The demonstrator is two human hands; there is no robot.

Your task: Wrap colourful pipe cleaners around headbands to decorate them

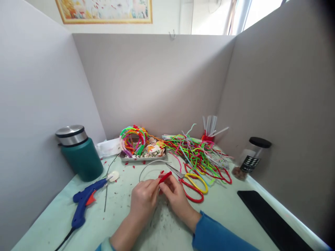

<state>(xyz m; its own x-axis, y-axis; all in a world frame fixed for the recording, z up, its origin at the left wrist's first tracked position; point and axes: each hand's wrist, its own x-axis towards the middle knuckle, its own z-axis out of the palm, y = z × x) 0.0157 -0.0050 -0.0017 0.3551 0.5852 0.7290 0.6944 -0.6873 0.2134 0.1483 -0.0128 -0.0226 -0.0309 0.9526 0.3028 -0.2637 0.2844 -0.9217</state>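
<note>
Head view: both hands (pixel 159 197) pinch a fuzzy red pipe cleaner (pixel 165 177).

A blue hot-glue gun (pixel 83 202) lies at the left of the pale green worktop (pixel 117 216), near a teal insulated jug (pixel 80 153). A metal tray (pixel 142 155) holds coloured hoops, beside loose pipe cleaners (pixel 199 153), red-handled scissors (pixel 191 183) and a black-lidded jar (pixel 252 155).

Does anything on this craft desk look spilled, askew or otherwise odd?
Small red and dark scraps are strewn over the table around both hands. The pipe cleaners lie in a loose tangle over the scissors, not bundled. The glue gun lies on its side. Nothing looks damaged.
</note>
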